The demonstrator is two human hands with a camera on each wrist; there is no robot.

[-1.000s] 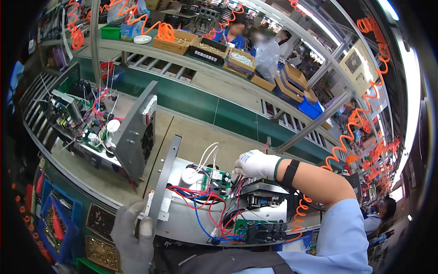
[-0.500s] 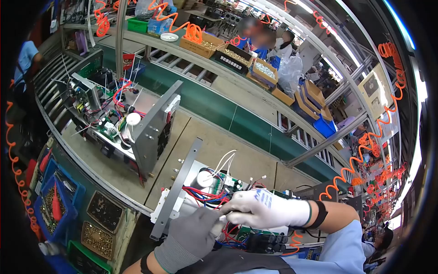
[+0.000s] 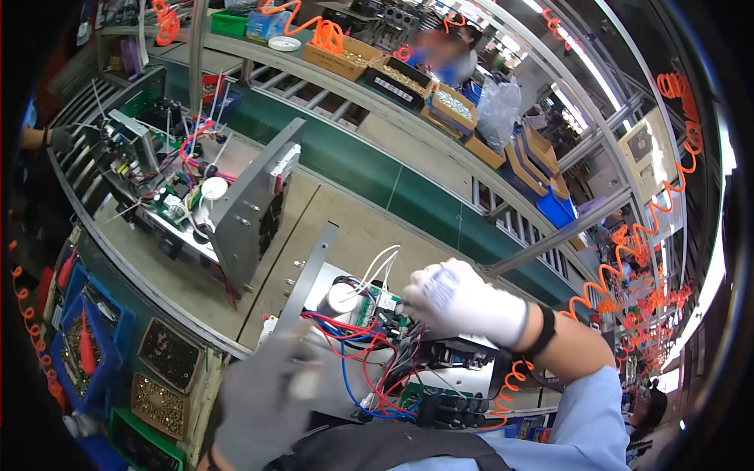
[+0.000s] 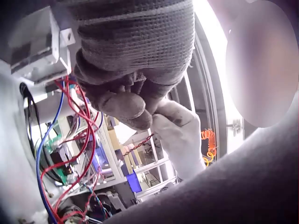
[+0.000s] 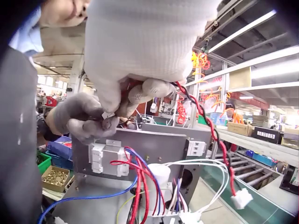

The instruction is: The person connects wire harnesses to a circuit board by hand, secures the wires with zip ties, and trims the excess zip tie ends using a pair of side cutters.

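Note:
In the white glove, my right hand (image 3: pixel 463 302) grips a twisted red-and-black cable (image 5: pixel 205 114) above the chassis. A white connector (image 5: pixel 241 199) hangs from the cable's free end. My grey-gloved left hand (image 3: pixel 263 388), blurred in the head view, is raised over the chassis's near left side. Its curled fingertips and thumb pinch a small pale piece (image 5: pixel 108 115), beside my right thumb in the right wrist view. Below lies the open metal chassis (image 3: pixel 334 396), with an upright grey panel (image 3: pixel 302 275), a green circuit board (image 3: pixel 377 304) and loose red wires (image 5: pixel 141 189).
A second open chassis (image 3: pixel 247 200) stands left on the worktable (image 3: pixel 298 220). Blue bins (image 3: pixel 82 345) and trays of small brass parts (image 3: pixel 159 404) sit at the lower left. Beyond runs a green conveyor (image 3: pixel 377 184); orange coiled hoses (image 3: pixel 620 271) hang at right.
My left hand moved from the chassis panel in to my right hand, then back left, lifted. My right hand came toward the left hand, then went back up and away.

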